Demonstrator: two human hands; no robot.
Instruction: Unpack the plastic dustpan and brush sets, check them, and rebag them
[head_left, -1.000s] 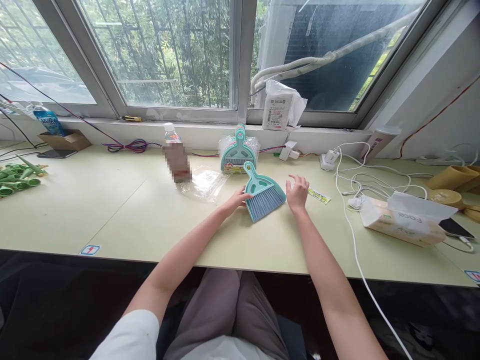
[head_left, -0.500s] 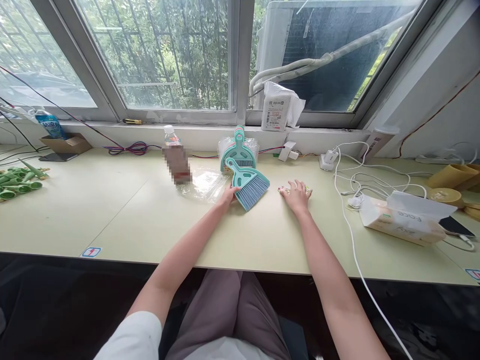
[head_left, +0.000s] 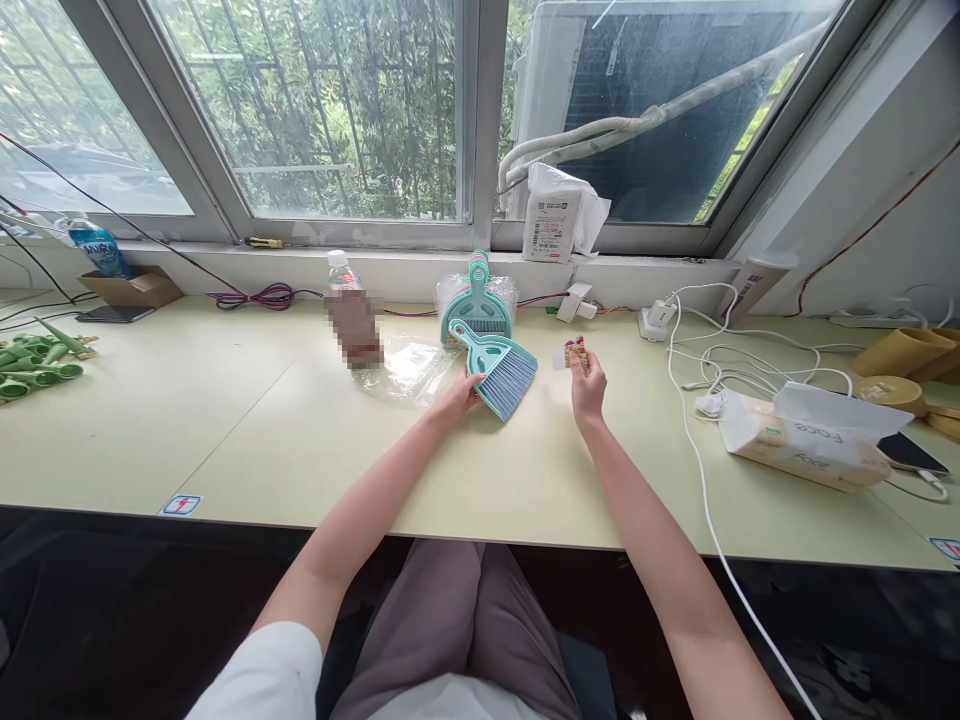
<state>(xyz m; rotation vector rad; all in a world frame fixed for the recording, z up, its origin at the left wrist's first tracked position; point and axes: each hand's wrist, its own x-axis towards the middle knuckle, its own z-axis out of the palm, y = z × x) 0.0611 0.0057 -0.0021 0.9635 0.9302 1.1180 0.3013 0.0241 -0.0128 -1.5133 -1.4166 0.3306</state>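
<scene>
A teal hand brush [head_left: 509, 377], its grey bristles facing up, seems nested in a small dustpan of the same colour. My left hand [head_left: 459, 393] grips its left edge, fingers closed, just above the table. Right of it, my right hand [head_left: 589, 385] pinches a small, colourful printed piece [head_left: 576, 351] with a whitish part sticking out on its left; its exact kind is too small to make out. Just behind the held brush stands another teal brush and dustpan set [head_left: 478, 300], partly wrapped in clear plastic. A flat clear plastic bag [head_left: 412, 368] lies left of my left hand.
A blurred bottle with a white cap [head_left: 339, 262] stands at the back left. White cables [head_left: 750, 350] and a tissue pack [head_left: 806, 440] lie on the right, beside yellow tape rolls [head_left: 889, 393]. Green rolled pieces [head_left: 41, 365] sit far left. A white-wrapped box [head_left: 551, 225] rests on the sill.
My right hand has lifted the small colourful piece off the table and turned it upright, moving slightly left. The brush and dustpan in my left hand have shifted and turned a little.
</scene>
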